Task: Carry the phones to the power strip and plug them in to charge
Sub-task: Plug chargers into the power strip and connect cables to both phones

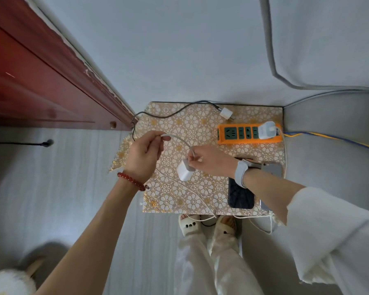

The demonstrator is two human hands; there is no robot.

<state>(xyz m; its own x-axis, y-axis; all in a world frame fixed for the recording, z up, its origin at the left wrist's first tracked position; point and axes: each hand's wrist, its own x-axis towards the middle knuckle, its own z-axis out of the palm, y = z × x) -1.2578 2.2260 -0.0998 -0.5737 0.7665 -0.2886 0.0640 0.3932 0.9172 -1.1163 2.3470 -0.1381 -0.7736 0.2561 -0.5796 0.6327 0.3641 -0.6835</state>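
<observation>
white charger [184, 171] is pinched in right grip [209, 161]; left grip [144, 151] holds its cable [179, 139]. orange power strip [249, 134] lies up-right, long axis crosswise, nearer the right.

The tabletop [200, 128] is showing a gold-and-white flower pattern. The power strip [243, 137] at its far right is glowing orange with dark green sockets, and a white charger [266, 130] is sitting in it. Another white charger [226, 113] at the far edge is trailing a black cable [175, 112]. The left hand [144, 154] and right hand [211, 161] are holding a white cable [179, 139] and white adapter [184, 170]. A red bead bracelet [132, 180] is circling the left wrist, a pale grey watch band [241, 172] the right. The near phone [241, 195] is looking black. The door [41, 81] at left is showing dark red.
</observation>
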